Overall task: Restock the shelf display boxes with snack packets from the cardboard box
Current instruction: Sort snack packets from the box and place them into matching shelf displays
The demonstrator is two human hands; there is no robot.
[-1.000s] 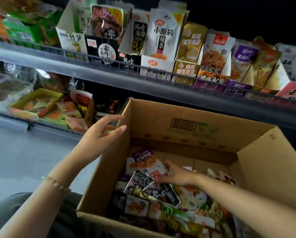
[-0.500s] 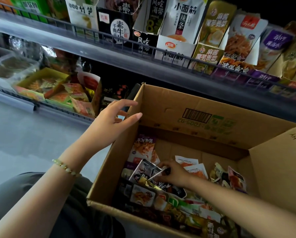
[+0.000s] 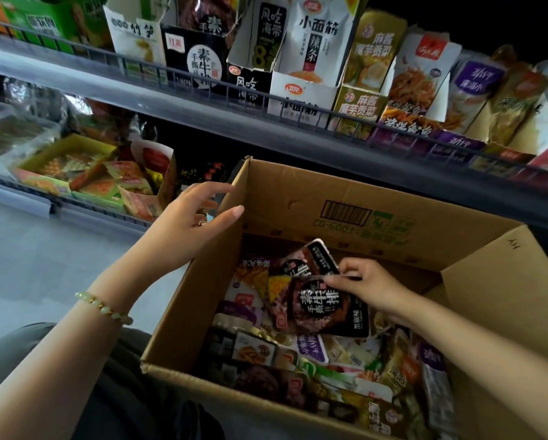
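cardboard box: near right corner and right flap run off the bottom and right edges.
snack packets: lower layers buried under the top ones; the nearest are blurred, print unreadable.
right hand: fingertips partly behind the dark packet; how many packets it pinches cannot be told; forearm cut by the right edge.
left hand: whether it touches the box's left wall cannot be told.
display boxes: tops cropped by the top edge; far right ones blurred.
lower shelf: goods behind the left hand too dark to make out.
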